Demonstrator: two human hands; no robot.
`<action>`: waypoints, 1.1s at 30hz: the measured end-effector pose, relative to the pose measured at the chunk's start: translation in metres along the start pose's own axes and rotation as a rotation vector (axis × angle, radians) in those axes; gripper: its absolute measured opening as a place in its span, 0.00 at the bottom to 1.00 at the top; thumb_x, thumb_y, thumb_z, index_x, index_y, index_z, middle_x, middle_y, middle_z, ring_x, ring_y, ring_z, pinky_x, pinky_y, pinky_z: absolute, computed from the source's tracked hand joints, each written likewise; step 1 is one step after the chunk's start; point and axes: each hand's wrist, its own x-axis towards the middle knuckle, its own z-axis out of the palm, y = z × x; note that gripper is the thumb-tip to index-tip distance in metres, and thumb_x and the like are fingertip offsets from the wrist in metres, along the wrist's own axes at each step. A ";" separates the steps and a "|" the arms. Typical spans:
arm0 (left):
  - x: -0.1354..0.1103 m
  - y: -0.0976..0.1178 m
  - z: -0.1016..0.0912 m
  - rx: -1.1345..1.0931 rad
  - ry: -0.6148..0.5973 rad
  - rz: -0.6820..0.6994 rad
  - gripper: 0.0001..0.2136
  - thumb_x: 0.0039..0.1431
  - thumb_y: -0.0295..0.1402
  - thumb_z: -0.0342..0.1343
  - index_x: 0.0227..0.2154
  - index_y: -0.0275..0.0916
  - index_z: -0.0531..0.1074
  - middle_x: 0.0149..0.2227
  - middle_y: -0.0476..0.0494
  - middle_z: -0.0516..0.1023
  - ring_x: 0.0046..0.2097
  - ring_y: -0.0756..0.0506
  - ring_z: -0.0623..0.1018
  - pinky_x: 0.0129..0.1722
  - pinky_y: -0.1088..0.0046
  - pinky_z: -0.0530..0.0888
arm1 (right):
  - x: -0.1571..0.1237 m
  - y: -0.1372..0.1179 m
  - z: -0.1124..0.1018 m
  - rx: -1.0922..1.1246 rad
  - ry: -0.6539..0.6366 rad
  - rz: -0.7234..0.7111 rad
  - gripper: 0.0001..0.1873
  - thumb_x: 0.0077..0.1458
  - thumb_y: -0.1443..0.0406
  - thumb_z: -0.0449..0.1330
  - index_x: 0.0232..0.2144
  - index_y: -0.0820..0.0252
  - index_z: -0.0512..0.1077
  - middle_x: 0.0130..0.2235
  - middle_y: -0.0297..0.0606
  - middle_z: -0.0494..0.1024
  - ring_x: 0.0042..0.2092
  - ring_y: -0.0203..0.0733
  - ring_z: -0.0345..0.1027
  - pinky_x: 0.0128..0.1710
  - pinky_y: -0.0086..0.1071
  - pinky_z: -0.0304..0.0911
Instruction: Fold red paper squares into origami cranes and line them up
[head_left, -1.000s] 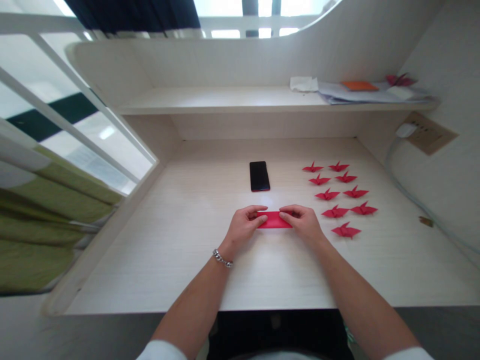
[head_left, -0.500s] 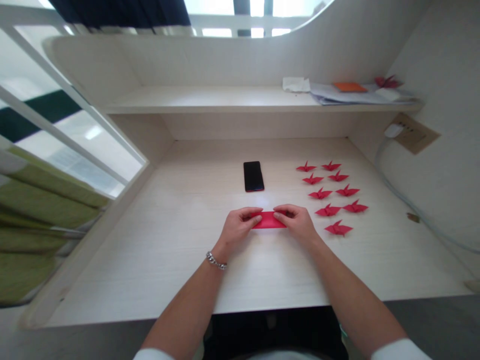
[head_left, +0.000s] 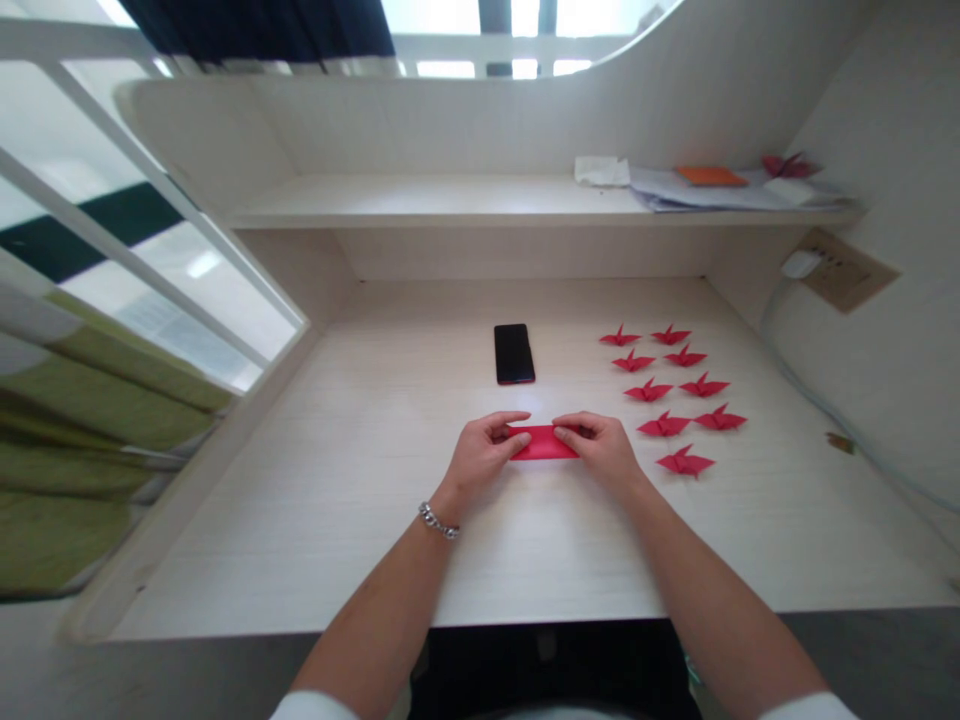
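Observation:
A folded strip of red origami paper (head_left: 543, 443) lies level between my two hands, low over or on the pale desk. My left hand (head_left: 487, 447) pinches its left end, thumb on the near face and fingers along the upper edge. At the right end my right hand (head_left: 597, 444) grips the paper the same way. Right of my right hand stand several red paper cranes (head_left: 666, 425) in two rough columns, with a single one (head_left: 686, 461) nearest to me.
A black phone (head_left: 514, 353) lies beyond the paper. The raised shelf (head_left: 420, 195) at the back holds papers (head_left: 675, 192), an orange sheet (head_left: 711, 176) and a larger red paper crane (head_left: 791, 165). A cable (head_left: 795, 370) runs down from the right wall's socket (head_left: 847, 270).
The whole view has shifted slightly, so everything appears a little farther right. Both hands still hold the red paper, and my left index finger looks a bit straighter along the top.

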 end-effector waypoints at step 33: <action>0.000 -0.003 -0.002 0.083 -0.020 0.012 0.14 0.49 0.36 0.63 0.39 0.35 0.78 0.36 0.39 0.81 0.36 0.44 0.79 0.35 0.70 0.76 | -0.002 -0.005 -0.002 -0.070 -0.028 -0.088 0.09 0.50 0.62 0.63 0.35 0.55 0.80 0.35 0.38 0.81 0.36 0.43 0.73 0.37 0.34 0.66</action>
